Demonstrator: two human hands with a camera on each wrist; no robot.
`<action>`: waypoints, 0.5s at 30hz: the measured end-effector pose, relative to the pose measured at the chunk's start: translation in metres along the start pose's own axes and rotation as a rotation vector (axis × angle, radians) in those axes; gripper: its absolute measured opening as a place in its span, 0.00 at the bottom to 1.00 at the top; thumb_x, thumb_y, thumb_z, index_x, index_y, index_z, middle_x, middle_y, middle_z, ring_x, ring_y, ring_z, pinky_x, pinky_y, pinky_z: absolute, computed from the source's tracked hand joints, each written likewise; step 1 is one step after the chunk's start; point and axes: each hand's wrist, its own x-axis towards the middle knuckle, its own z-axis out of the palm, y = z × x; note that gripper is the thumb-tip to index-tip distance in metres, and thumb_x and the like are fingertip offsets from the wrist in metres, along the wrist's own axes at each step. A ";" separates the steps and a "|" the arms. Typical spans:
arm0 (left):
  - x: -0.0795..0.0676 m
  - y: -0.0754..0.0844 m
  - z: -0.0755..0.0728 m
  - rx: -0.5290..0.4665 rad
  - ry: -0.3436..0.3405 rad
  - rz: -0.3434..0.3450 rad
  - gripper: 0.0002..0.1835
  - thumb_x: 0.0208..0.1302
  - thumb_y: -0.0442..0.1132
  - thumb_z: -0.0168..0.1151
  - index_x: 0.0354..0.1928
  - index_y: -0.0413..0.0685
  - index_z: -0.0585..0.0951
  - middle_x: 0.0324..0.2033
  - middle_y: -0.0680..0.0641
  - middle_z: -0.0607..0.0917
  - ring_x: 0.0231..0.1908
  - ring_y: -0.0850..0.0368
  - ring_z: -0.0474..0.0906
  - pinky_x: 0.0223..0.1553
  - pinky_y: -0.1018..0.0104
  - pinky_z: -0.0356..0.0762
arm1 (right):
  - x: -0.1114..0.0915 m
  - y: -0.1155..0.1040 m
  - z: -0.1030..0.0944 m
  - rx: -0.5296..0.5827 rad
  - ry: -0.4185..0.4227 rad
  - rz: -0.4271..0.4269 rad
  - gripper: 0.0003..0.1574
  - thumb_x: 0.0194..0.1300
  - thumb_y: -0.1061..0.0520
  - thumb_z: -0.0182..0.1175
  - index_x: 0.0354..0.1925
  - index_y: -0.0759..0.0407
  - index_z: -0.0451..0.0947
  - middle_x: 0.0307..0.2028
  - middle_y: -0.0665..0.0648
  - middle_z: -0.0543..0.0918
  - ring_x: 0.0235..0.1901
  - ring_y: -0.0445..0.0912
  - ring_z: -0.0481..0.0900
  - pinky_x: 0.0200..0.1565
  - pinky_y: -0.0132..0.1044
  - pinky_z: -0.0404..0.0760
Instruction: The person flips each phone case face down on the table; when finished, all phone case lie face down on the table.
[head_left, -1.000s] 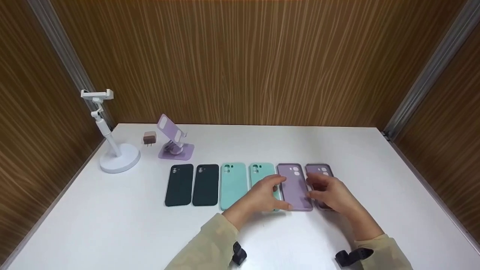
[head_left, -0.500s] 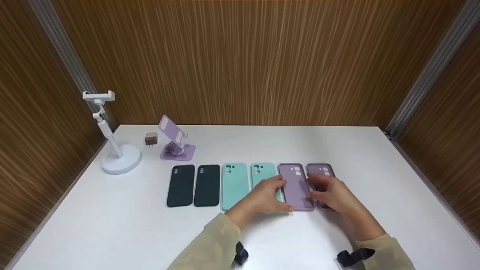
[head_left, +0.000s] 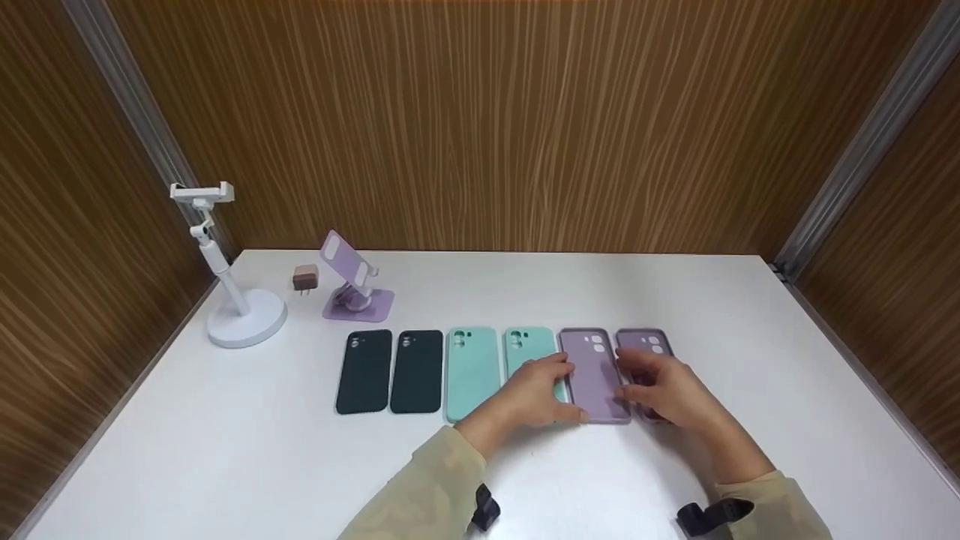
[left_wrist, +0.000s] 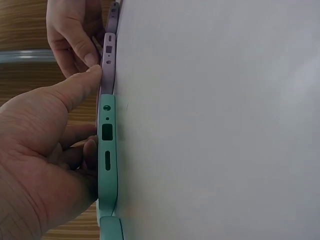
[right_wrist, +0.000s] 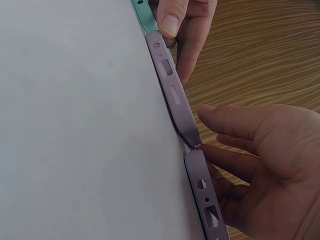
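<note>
Bench [head_left: 187,450] has room on the near side and right. Purple phone case [head_left: 591,386] lies flat, tight between teal case [head_left: 529,342] and second purple case [head_left: 634,341]. Left hand [head_left: 529,394] spread wide, thumb at its near-left corner. Right hand [head_left: 666,390] narrower, fingers bent by its right edge; contact unclear.

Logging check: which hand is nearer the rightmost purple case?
Right. The right hand is over that case; the left hand is farther left, at the neighbouring purple case.

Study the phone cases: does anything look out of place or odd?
The purple phone cases look flipped: in the head view, their camera cutouts sit top right, while the mint cases and dark cases have theirs top left.
</note>
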 end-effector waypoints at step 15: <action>0.001 0.001 0.001 0.009 0.011 0.007 0.43 0.59 0.47 0.81 0.73 0.38 0.76 0.77 0.41 0.70 0.76 0.40 0.65 0.76 0.55 0.61 | 0.001 0.000 0.000 0.023 -0.004 0.013 0.41 0.68 0.59 0.72 0.73 0.73 0.70 0.67 0.72 0.78 0.66 0.65 0.77 0.68 0.60 0.72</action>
